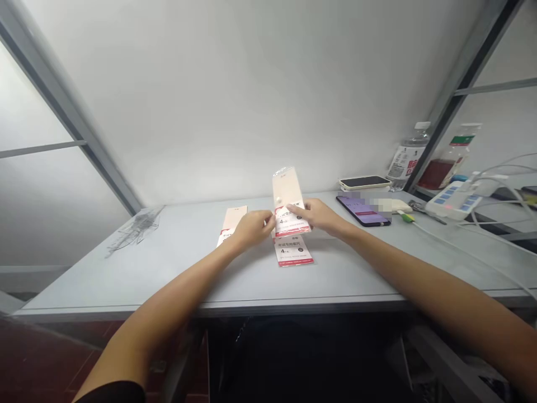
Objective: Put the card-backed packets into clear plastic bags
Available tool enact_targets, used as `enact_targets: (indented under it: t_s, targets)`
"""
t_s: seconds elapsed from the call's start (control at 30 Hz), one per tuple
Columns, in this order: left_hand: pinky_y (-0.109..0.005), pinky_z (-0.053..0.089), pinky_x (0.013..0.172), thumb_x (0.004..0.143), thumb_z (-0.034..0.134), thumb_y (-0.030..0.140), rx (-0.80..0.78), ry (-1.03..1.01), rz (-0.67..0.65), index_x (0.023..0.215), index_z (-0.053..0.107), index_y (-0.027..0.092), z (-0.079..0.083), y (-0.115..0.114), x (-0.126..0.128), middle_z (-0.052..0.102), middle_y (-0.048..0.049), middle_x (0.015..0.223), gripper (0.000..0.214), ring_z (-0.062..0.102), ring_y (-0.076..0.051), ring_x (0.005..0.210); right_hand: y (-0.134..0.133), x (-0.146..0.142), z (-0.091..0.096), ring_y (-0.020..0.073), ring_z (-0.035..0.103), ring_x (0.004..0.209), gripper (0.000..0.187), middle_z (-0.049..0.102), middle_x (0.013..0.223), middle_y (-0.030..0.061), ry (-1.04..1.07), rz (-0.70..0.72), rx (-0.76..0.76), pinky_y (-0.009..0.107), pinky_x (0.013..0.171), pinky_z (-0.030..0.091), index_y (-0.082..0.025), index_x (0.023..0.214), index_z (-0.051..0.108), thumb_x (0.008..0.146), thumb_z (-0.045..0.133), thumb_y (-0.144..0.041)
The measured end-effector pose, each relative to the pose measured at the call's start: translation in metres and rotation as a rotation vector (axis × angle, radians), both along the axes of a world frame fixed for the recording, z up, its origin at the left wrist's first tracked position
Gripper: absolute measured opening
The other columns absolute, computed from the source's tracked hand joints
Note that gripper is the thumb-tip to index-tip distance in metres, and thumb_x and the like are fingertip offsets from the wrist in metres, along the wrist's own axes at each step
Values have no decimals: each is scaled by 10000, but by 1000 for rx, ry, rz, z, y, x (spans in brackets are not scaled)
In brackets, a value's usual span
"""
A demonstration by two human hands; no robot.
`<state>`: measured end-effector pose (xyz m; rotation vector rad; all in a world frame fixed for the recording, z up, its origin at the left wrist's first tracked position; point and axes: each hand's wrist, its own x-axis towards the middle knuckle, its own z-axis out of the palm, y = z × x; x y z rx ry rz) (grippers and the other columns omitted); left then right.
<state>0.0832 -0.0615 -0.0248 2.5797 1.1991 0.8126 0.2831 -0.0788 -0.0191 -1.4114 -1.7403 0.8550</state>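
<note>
Held packet: a clear plastic packet (287, 201) holding a pale pink card, with a white-and-red printed label and a large "4" at its lower end; the small print is too blurred to read.
Where: raised between both hands over the middle of the table, tilted, overlapping a second packet in view.
Left hand: the left hand (253, 229) has its fingers bunched, pinching the packet's left edge.
Right hand: the right hand (316, 217) has its fingers stretched across the packet's face, pressing on it; whether the thumb is behind, I cannot tell.
Other packets: a matching lower packet (293, 252) lies flat just below; a third packet (231, 224) lies beside the left hand.
Bottles: a clear plastic bottle (409, 154) stands at the back right, near a bottle of dark red liquid (440, 173).
Table: a pale grey table (168, 268) bears everything, with crumpled clear plastic wrap (134, 229) at its left and a smartphone (364, 211) at its right.
</note>
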Motion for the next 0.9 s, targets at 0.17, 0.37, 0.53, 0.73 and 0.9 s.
enact_targets:
  t_s: [0.17, 0.37, 0.53, 0.73, 0.9]
  targets:
    - [-267, 313, 530, 841, 376, 371, -12, 74, 39, 619, 559, 193, -3, 1, 0, 592, -16, 601, 339, 462, -132, 513, -7, -11, -3, 190, 639, 802, 252, 689, 918, 55, 164, 131, 113, 269, 666, 496, -173, 883, 632, 796, 543, -393]
    - [-275, 411, 648, 842, 425, 413, 112, -153, 177, 1029, 629, 196, 4, 6, -5, 683, -55, 920, 352, 575, -139, 602, -21, -25, -2, 173, 630, 723, 250, 689, 864, 12, -39, 147, 284, 272, 651, 497, -214, 1001, 637, 808, 482, -247]
    - [-258, 419, 558, 850, 403, 410, 20, -236, 92, 962, 672, 191, 5, 4, -7, 654, -20, 625, 364, 581, -139, 511, -25, -27, -1, 191, 601, 977, 425, 630, 1141, -5, -38, 245, 398, 327, 894, 451, -256, 1200, 553, 792, 472, -170]
    - [-243, 438, 536, 819, 462, 405, -49, -258, 69, 945, 696, 187, 5, 5, -8, 669, -24, 612, 344, 610, -142, 524, -26, -22, -2, 213, 604, 994, 452, 646, 1111, -16, -78, 255, 390, 339, 868, 470, -275, 1231, 539, 799, 464, -162]
    - [-217, 436, 510, 812, 481, 366, -86, -275, 36, 907, 706, 189, 7, 4, -8, 679, -11, 631, 302, 638, -139, 555, -24, -19, -5, 198, 623, 905, 446, 666, 1048, -13, -77, 265, 413, 315, 804, 483, -258, 1219, 557, 797, 457, -156]
